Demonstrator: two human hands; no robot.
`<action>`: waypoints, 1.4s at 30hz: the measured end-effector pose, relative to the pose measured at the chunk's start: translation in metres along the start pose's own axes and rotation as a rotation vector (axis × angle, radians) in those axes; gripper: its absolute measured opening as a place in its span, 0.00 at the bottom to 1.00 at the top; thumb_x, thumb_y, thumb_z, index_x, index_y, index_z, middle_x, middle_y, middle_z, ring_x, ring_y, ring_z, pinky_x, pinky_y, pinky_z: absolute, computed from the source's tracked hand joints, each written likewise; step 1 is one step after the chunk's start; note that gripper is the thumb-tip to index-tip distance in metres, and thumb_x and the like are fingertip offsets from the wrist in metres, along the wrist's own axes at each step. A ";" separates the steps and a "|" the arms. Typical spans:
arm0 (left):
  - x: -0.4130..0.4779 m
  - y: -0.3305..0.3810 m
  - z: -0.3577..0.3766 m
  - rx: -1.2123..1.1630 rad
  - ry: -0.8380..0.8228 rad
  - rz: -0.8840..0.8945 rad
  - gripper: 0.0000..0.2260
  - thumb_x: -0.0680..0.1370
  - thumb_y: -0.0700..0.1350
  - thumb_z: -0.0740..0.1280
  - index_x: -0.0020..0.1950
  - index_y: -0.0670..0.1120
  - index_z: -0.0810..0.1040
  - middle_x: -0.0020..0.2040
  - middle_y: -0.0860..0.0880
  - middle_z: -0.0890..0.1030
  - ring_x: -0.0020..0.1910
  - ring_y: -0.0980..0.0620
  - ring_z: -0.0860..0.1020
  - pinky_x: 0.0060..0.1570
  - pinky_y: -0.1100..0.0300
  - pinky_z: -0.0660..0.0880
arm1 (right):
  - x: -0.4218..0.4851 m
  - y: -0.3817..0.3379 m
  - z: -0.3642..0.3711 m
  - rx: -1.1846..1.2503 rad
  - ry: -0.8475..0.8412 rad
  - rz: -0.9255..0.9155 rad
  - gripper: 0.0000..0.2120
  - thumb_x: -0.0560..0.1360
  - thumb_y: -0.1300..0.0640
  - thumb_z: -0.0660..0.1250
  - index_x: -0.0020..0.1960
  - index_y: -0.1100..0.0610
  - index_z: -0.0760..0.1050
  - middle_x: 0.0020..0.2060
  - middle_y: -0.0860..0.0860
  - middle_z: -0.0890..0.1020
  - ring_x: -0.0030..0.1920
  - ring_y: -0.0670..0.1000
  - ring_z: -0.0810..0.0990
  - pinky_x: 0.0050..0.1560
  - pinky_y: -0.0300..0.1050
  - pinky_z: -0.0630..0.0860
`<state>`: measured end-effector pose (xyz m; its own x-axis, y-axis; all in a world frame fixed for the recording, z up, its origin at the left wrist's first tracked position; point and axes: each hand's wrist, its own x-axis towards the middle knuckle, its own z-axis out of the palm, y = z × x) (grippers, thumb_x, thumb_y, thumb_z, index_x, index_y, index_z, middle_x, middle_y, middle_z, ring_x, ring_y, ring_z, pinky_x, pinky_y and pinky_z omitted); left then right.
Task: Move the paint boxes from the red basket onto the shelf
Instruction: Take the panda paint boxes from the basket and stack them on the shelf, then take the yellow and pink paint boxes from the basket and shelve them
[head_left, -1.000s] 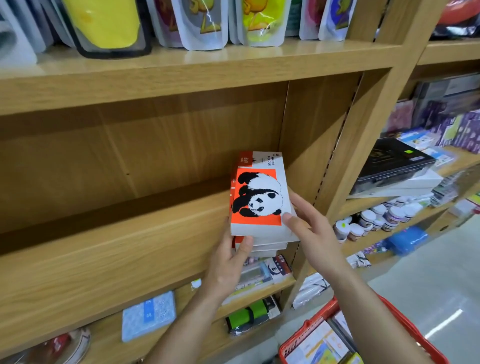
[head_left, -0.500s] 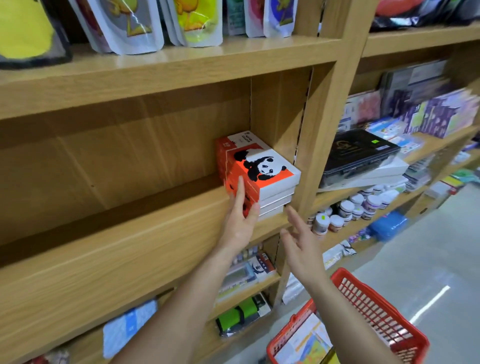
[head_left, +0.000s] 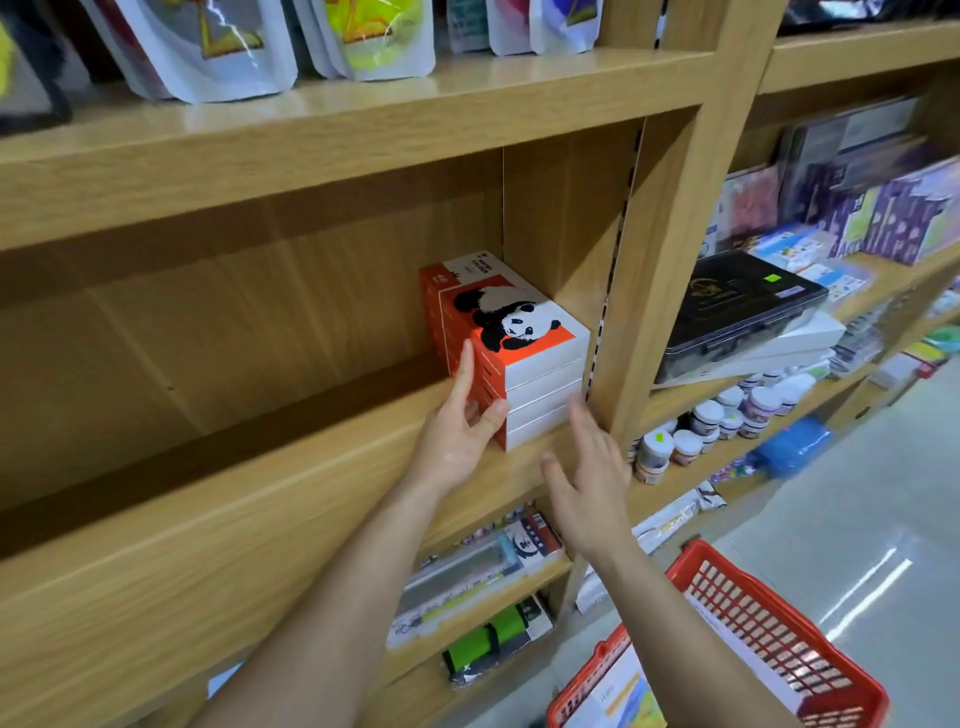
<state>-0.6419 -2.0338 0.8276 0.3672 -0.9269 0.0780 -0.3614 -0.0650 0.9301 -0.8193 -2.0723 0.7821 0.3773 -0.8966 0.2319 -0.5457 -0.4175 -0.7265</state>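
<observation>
A stack of white and orange paint boxes with a panda on top lies on the wooden shelf, pushed into its right corner. My left hand rests flat against the stack's orange left side, thumb at the front corner. Just in front of the stack's lower right corner my right hand hovers with fingers spread, holding nothing. The red basket sits low at the right, with a few flat items in it, partly hidden by my right forearm.
A wooden upright stands just right of the stack. Hanging pouches fill the shelf above. A black case and small jars sit on shelves at the right. Packaged goods lie on lower shelves.
The stack went from held in both hands at the shelf edge to lying in the right corner. My right hand has come off it; my left hand stays on its side.
</observation>
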 end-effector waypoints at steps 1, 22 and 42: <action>0.001 -0.001 0.000 0.010 -0.001 -0.002 0.37 0.81 0.55 0.66 0.76 0.74 0.42 0.75 0.60 0.67 0.71 0.62 0.69 0.68 0.62 0.67 | 0.002 -0.001 -0.003 -0.005 0.024 -0.020 0.36 0.79 0.40 0.55 0.84 0.42 0.48 0.82 0.37 0.53 0.81 0.50 0.59 0.74 0.51 0.55; -0.147 -0.048 0.076 0.368 -0.344 0.021 0.18 0.74 0.61 0.64 0.58 0.55 0.81 0.53 0.61 0.81 0.52 0.62 0.78 0.51 0.59 0.77 | -0.145 0.138 -0.079 -0.160 -0.144 0.437 0.27 0.79 0.46 0.72 0.74 0.58 0.74 0.67 0.57 0.79 0.67 0.59 0.78 0.66 0.53 0.74; -0.160 -0.300 0.366 0.530 -0.967 -0.241 0.32 0.75 0.56 0.68 0.77 0.48 0.68 0.74 0.46 0.72 0.72 0.45 0.71 0.69 0.47 0.69 | -0.298 0.364 0.041 0.163 0.007 1.196 0.27 0.79 0.57 0.69 0.74 0.66 0.68 0.68 0.64 0.77 0.68 0.64 0.76 0.69 0.55 0.72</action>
<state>-0.9057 -2.0011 0.4046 -0.2578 -0.7509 -0.6080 -0.7738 -0.2164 0.5954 -1.0998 -1.9514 0.4224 -0.3067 -0.7043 -0.6402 -0.4458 0.7006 -0.5572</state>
